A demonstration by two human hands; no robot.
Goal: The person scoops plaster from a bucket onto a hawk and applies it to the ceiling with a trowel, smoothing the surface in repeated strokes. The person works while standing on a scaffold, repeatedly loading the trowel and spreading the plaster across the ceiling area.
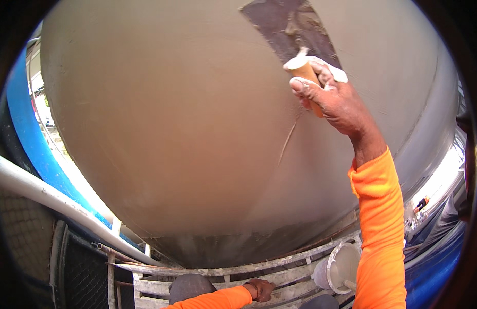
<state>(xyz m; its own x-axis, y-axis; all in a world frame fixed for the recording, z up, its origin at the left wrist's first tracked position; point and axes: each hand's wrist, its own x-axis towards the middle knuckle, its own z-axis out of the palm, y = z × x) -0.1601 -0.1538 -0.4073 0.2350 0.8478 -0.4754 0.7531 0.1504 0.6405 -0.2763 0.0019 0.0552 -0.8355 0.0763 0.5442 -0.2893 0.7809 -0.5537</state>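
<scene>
The right hand clasps a trowel, its blade slanting up-left beyond the fist across the wall, the left hand, grip unclear, well below.

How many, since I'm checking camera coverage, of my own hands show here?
2: your right hand, upper right, gripping the trowel; your left hand, bottom centre, seen against the pale slats. Neither is missing, though parts are hidden.
</scene>
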